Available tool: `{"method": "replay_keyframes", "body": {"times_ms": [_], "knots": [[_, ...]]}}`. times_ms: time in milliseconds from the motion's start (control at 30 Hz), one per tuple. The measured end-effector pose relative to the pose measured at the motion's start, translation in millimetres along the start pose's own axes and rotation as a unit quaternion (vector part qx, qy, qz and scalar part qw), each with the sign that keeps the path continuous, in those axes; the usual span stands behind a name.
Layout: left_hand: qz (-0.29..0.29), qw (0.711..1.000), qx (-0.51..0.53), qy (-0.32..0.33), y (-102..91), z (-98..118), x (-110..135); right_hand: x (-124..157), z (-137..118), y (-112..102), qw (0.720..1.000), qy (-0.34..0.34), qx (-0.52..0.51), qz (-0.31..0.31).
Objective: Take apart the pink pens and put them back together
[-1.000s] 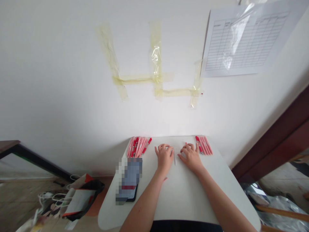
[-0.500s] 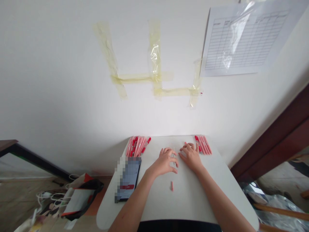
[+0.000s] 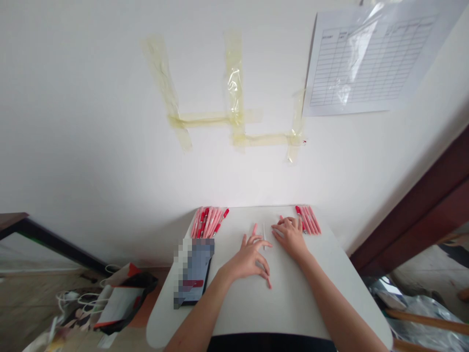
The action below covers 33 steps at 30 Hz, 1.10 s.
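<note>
Going off the rod [image 3: 264, 233] lying on the table [image 3: 278, 313]: left hand [image 3: 247, 261] is left of it and a bit nearer the person, right hand [image 3: 291, 238] is right of it. 1 pen part [image 3: 255, 228] sits just left of it, 1 small piece [image 3: 269, 283] lies in front. Bunch of pens [image 3: 208, 222] well left, phone [image 3: 198, 274] left and nearer, row of pens [image 3: 310, 220] off right. Wall [image 3: 110, 146] behind it all.

Two hands [image 3: 248, 260], two pen bunches [image 3: 208, 222], one phone [image 3: 198, 271], one white stick [image 3: 264, 232], one sheet [image 3: 370, 68]
</note>
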<state>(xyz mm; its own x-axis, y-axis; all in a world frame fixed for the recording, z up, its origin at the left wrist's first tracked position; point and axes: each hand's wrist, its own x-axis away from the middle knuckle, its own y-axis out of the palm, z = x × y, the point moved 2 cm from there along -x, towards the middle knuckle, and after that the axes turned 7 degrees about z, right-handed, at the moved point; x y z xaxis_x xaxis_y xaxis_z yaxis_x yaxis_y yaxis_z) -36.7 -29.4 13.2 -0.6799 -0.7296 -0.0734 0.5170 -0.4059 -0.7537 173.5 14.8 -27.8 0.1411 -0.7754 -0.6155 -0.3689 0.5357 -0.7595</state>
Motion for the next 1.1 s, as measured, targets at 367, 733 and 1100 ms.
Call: {"method": "replay_keyframes", "body": {"times_ms": [367, 733, 1100], "knots": [[0.089, 0.995, -0.05, -0.008, 1.9, 2.9, -0.5, -1.3, -3.5, -2.0, 1.0, -0.007, -0.012, -0.013], [0.285, 0.94, -0.13, -0.134, -6.7, -15.0, -25.6, -2.8, 0.9, -3.8, 0.998, -0.002, -0.056, 0.023], [0.315, 0.931, -0.111, -0.147, -2.1, -20.0, -51.5, -0.4, -0.5, -8.9, 0.985, -0.008, -0.17, 0.007]]}}
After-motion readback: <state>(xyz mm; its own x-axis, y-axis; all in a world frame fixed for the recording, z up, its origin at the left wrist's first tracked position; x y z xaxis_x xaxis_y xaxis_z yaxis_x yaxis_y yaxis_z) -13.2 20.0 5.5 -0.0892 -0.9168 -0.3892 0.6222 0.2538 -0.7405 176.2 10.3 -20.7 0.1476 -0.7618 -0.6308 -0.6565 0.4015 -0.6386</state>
